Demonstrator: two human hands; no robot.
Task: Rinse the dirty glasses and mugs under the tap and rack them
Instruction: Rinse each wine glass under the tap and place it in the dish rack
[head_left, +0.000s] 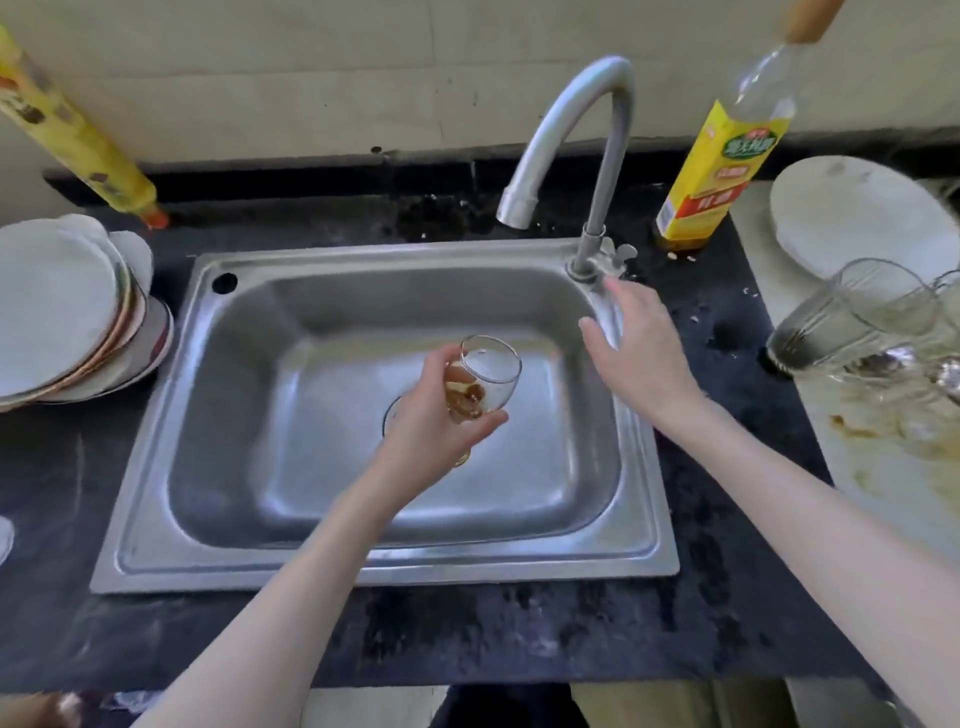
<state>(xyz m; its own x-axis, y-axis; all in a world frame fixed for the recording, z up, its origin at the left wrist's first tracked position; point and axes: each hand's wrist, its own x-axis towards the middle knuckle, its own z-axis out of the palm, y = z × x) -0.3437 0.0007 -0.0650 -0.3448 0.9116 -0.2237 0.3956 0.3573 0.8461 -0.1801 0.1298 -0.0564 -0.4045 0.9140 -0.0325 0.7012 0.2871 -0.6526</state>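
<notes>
A stemmed glass is held over the sink while the tap handle is approached.

The clear stemmed glass with amber dregs (485, 382) is gripped around its bowl by the left hand (436, 415), tilted above the stainless steel sink basin (291, 415) (below and left of the curved grey metal tap (571, 135)). The right hand (636, 353) is spread with fingers straight, just beside the tap's base. Clear ribbed tumblers (852, 317) are seen lying on the right counter.

Dark speckled counter (519, 634), steel sink (363, 566) set in, plate stack (67, 317) left, oil bottle (719, 171) behind
</notes>
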